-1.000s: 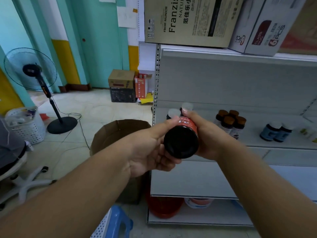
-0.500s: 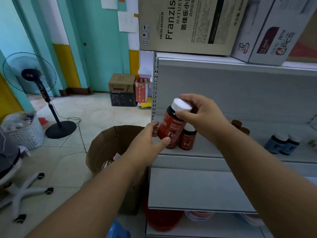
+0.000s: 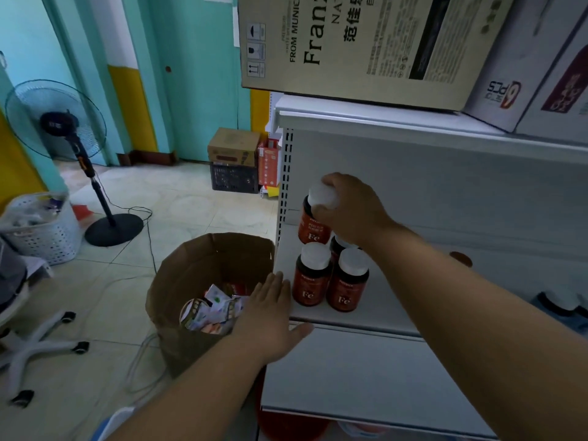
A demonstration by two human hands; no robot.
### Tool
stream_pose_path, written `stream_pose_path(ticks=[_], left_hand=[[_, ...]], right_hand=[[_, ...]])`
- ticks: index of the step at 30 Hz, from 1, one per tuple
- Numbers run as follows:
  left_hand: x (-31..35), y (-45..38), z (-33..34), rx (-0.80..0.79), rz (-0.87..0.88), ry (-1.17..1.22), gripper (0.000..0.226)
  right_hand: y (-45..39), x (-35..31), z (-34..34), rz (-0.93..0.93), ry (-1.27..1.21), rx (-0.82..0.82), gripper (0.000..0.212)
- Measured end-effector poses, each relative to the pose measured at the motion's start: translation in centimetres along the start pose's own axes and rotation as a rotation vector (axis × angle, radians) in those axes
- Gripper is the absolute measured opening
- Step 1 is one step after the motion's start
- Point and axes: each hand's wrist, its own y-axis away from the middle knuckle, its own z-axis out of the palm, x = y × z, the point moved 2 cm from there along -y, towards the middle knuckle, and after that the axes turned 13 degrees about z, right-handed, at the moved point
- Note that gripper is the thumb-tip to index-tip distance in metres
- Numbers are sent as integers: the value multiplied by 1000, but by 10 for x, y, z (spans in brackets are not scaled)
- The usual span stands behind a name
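Right, a white metal shelf [image 3: 381, 308] sits dead ahead: smooth painted steel with a perforated upright down its left side, and big printed cardboard cartons [image 3: 350, 49] stacked on top. Pale glossy tiles cover the floor [image 3: 191, 202], and the walls [image 3: 197, 74] behind are teal with a yellow band. Over to the left there's a black pedestal fan [image 3: 57, 122] on a round base, with a white perforated plastic basket [image 3: 44, 230] near it. A brown paper sack [image 3: 191, 275] stands open on the tiles, right by the shelf's end, with crinkled packets inside.

Now the bottles: round, dark red and glossy, with "Fe" on the label and white caps. Two front bottles [image 3: 311, 278] stand upright side by side near the lip. The right hand [image 3: 353, 211] curls down over the cap of the held bottle [image 3: 313, 232], gripping it from above at the shelf's back left, upright behind that pair. Whether its base meets the shelf, I cannot tell. The left hand [image 3: 270, 316] is flat, fingers straight, holding nothing, just beside the left front bottle, thumb at the lip.
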Motion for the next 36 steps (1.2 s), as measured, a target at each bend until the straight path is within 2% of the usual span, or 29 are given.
stream_pose_path(ticks=[8,10,13,18,20,23,25,29,32,36], left_hand=[[-4,-6,19,-69,10,-53,103],[-5,-6,18,-91,16,-74,105],[-3,-6,15,-126,18,-105,105],[-1,-6,13,-149,14,-109,105],[-2,-6,13,-163,14,-114,105],[-3,-7,13,-177,19,-126,107],[-4,-9,15,-178,22,-134,109],[-5,-10,19,-172,22,-141,111],[-5,-9,20,-166,21,-142,111],[-5,-10,21,-168,14,-131,111]], right_hand=[[-14,31,35,16,212,-255,55],[-17,33,38,12,249,-294,47],[-21,33,42,7,287,-330,17],[-17,32,44,15,286,-334,16],[-14,35,40,22,261,-320,11],[-7,46,26,63,271,-206,48],[-4,54,21,107,274,-158,54],[1,62,26,212,245,-181,52],[1,62,28,221,178,-112,40],[6,63,22,193,114,-30,43]])
